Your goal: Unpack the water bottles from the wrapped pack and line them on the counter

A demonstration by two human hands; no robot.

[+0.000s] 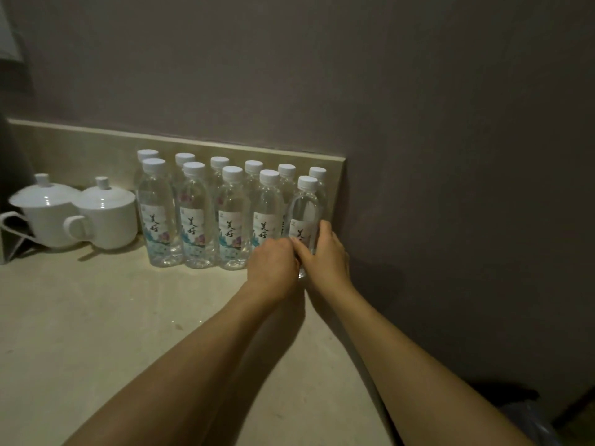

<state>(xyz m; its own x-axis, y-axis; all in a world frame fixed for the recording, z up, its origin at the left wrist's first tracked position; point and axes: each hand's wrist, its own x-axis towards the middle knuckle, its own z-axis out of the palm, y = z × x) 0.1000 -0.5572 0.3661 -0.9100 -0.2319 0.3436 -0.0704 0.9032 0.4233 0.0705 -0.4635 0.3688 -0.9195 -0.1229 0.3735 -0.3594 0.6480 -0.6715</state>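
Several clear water bottles (194, 217) with white caps and printed labels stand upright in two rows on the beige counter (96, 317), against the low backsplash. My right hand (325, 255) grips the lower part of the rightmost front bottle (304, 207), thumb on its right side. My left hand (273, 265) is curled around the base of the front bottle (267, 214) just left of it. Both hands touch each other. No wrapped pack is in view.
Two white lidded cups (106, 217) with handles stand left of the bottles. A white wire stand (13, 233) is at the far left edge. A grey wall (450, 188) closes the counter on the right. A dark bag (528, 420) lies low at the right.
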